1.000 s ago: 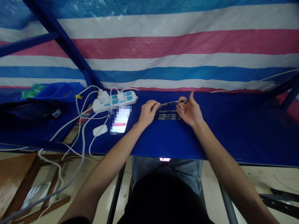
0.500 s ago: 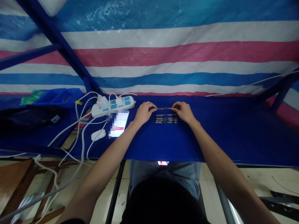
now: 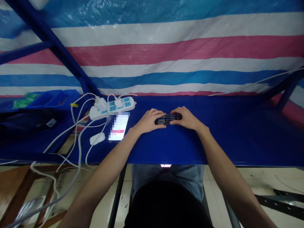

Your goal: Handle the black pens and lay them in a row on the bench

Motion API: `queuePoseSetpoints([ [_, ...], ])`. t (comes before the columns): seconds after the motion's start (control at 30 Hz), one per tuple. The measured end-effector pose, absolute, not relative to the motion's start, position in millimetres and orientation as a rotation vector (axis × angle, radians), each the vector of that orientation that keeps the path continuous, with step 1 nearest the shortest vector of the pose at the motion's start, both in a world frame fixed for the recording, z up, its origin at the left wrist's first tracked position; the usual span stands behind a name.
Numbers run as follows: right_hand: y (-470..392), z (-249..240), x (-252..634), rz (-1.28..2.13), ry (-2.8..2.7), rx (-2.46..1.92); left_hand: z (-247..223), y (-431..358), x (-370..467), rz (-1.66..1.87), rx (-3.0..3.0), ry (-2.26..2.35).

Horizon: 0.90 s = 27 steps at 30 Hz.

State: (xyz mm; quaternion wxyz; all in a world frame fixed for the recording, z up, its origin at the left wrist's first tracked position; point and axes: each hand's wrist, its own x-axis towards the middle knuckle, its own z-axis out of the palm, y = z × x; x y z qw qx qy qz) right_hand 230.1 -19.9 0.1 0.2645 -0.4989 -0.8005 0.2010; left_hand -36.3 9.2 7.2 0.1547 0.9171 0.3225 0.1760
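Crosswise on the table [image 3: 228, 133] lay the pens [image 3: 167, 119], bunched, long axis left to right; count and tip direction unclear. Two hands: left hand [image 3: 149, 121] and right hand [image 3: 186, 117] gripped opposite ends, fingers covering them. Also, toward the left: one power strip [image 3: 95, 113], one lit phone [image 3: 120, 126].

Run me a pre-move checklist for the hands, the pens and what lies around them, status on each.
1. Left hand on one end of the pens: ok.
2. Right hand on the other end: ok.
3. Pens side by side in a close bundle: ok.
4. Pen ends uncovered for inspection: not ok, fingers hide them.
5. Exact pen count: cannot tell, they overlap and blur.
6. Phone and power strip apart from the pens: ok.
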Motion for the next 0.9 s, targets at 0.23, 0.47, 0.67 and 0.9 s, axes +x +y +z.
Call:
queuePoseSetpoints([
  [0.23,-27.2,9.2,230.0,0.611,-2.229,-1.277,3.6,2.7,-32.3,0.540,2.631,0.884],
  [0.47,-30.4,11.5,226.2,0.565,-2.297,-1.183,4.8,2.9,-31.5,0.458,2.658,0.902],
  [0.67,-32.2,10.7,222.4,0.572,-2.317,-1.130,4.8,3.1,-31.5,0.478,2.632,0.876],
  [0.9,-30.2,9.3,222.7,0.580,-2.295,-1.141,5.3,4.9,-33.9,0.500,2.593,0.863],
])
